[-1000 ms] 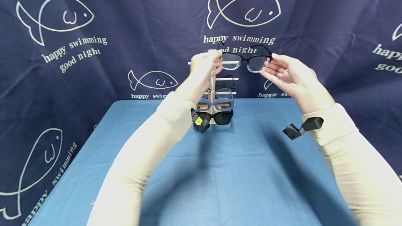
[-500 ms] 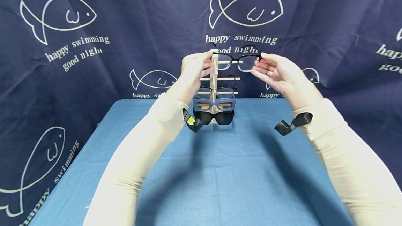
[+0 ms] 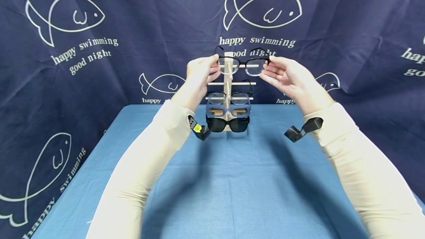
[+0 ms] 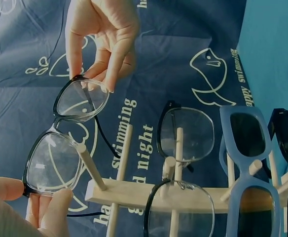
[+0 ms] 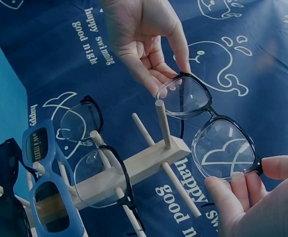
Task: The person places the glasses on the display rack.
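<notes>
Both hands hold one pair of eyeglasses (image 3: 243,63) with a black upper rim and clear lower rim, temples unfolded. My left hand (image 3: 200,75) pinches the left corner of the frame and my right hand (image 3: 288,78) pinches the right corner. The glasses overlap the top of a wooden display stand (image 3: 228,80) in the head view. In both wrist views a short peg (image 4: 90,167) at the stand's top points toward the lenses. Below, the stand carries clear-lens glasses (image 3: 229,98), blue-framed glasses (image 3: 228,111) and black sunglasses (image 3: 227,124).
The stand rises from the far part of a blue cloth-covered table (image 3: 225,180). Behind it hangs a dark blue curtain (image 3: 179,21) printed with white fish and lettering. Bare crossbars (image 3: 212,83) stick out sideways from the stand below the held glasses.
Both hands have moved left with the eyeglasses, bringing them from right of the stand to in front of its top. The head view has shifted slightly.
</notes>
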A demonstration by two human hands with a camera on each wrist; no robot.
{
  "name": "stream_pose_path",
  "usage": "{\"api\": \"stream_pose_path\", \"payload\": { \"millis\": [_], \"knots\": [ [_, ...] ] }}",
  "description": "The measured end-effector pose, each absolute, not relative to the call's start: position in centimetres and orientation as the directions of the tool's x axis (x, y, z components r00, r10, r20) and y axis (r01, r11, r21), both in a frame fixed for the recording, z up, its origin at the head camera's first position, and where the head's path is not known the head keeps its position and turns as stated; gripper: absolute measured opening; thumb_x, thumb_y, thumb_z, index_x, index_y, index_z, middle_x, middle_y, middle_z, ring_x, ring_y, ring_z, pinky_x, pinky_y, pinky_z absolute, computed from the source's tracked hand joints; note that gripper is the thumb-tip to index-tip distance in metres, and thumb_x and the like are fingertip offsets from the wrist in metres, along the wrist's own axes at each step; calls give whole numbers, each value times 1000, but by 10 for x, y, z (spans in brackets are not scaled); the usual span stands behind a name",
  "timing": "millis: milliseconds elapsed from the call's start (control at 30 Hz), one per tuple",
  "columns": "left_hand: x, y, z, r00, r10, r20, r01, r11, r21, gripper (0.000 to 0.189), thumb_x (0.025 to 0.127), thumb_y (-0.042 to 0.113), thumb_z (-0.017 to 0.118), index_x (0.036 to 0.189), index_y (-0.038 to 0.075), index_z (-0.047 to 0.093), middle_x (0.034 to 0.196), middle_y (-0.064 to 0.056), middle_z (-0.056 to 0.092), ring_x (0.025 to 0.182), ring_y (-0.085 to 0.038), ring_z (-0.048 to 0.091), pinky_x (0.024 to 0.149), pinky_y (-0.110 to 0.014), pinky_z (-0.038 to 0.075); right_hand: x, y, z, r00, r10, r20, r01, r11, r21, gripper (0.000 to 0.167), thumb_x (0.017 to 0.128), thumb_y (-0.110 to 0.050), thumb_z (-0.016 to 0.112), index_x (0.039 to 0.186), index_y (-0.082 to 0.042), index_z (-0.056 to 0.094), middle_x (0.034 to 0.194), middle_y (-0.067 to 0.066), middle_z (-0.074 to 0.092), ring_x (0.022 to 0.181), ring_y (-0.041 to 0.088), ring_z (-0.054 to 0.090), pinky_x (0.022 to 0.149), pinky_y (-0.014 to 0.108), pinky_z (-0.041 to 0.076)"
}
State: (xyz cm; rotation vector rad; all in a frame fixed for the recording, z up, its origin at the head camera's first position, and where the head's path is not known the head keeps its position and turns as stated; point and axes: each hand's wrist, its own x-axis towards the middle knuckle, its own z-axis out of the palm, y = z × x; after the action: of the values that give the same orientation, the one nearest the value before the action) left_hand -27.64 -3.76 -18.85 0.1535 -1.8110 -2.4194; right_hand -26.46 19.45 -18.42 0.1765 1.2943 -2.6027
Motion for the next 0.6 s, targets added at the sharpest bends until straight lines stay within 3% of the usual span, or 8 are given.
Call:
{"api": "stream_pose_path", "payload": {
  "millis": [167, 367, 433, 600],
  "knots": [
    [-279, -44, -191, -987, -161, -9, 37, -279, 960, 27, 91, 12, 67, 111, -6, 67, 81, -8, 65, 74, -14, 65, 81, -27, 62, -266, 187, -186, -967, -161, -200, 256, -563, -786, 10, 94, -7, 61, 86, -2, 63, 88, 9, 65, 85, 23, 65, 96, 35, 57],
    [-281, -51, -196, -986, -164, -21, 25, -276, 961, 27, 92, 12, 66, 112, -5, 67, 112, -23, 68, 73, -12, 64, 80, -25, 62, -269, 180, -190, -963, -178, -202, 267, -538, -800, 7, 95, -8, 61, 89, -4, 64, 87, 8, 66, 85, 22, 65, 108, 34, 45],
    [-281, -53, -199, -986, -166, -30, 17, -276, 961, 27, 92, 13, 66, 111, -5, 67, 108, -21, 69, 73, -12, 64, 80, -26, 62, -269, 178, -191, -963, -181, -202, 268, -527, -807, 5, 94, -8, 61, 91, -5, 64, 87, 8, 66, 85, 22, 65, 110, 34, 43],
    [-281, -57, -204, -984, -170, -44, 6, -286, 958, 25, 92, 12, 66, 110, -4, 68, 79, -6, 65, 69, -11, 64, 79, -26, 62, -270, 174, -195, -960, -184, -210, 276, -510, -815, 5, 94, -8, 62, 90, -5, 64, 85, 8, 65, 85, 21, 65, 110, 33, 43]
  ]
}}
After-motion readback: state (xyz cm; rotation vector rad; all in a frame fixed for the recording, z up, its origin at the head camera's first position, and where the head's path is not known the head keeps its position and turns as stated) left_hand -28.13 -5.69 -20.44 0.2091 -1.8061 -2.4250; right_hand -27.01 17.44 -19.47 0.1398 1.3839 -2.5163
